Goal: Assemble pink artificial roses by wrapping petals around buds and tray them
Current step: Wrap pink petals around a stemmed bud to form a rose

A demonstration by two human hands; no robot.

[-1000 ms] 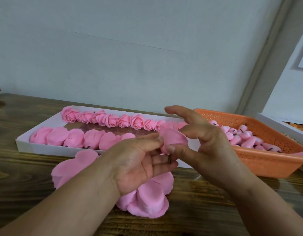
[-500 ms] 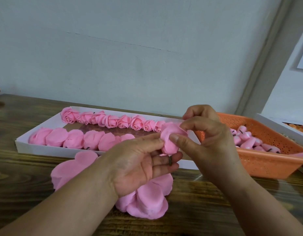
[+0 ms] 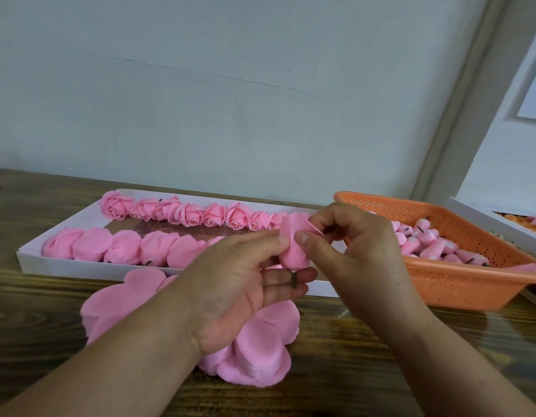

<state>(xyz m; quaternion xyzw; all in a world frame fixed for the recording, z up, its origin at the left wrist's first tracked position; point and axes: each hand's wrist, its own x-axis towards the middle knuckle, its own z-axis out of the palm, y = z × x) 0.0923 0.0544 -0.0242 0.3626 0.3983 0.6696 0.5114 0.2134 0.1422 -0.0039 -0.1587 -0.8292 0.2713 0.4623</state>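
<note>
A: From the head view, what are the hands doing?
B: The left hand (image 3: pixel 245 278) pinches a half-wrapped rose (image 3: pixel 293 245), its dark stem against the fingers. The right hand (image 3: pixel 357 254) pinches the petal's loose edge, so both grips are clamped on it.
A: Where is it?
B: Above the near edge of the white tray (image 3: pixel 32 260), which holds a far row of finished roses (image 3: pixel 182 212). Loose petals (image 3: pixel 260 347) lie on the wooden surface (image 3: pixel 351 371); an orange basket (image 3: pixel 459 290) of buds (image 3: pixel 429 245) sits right.
</note>
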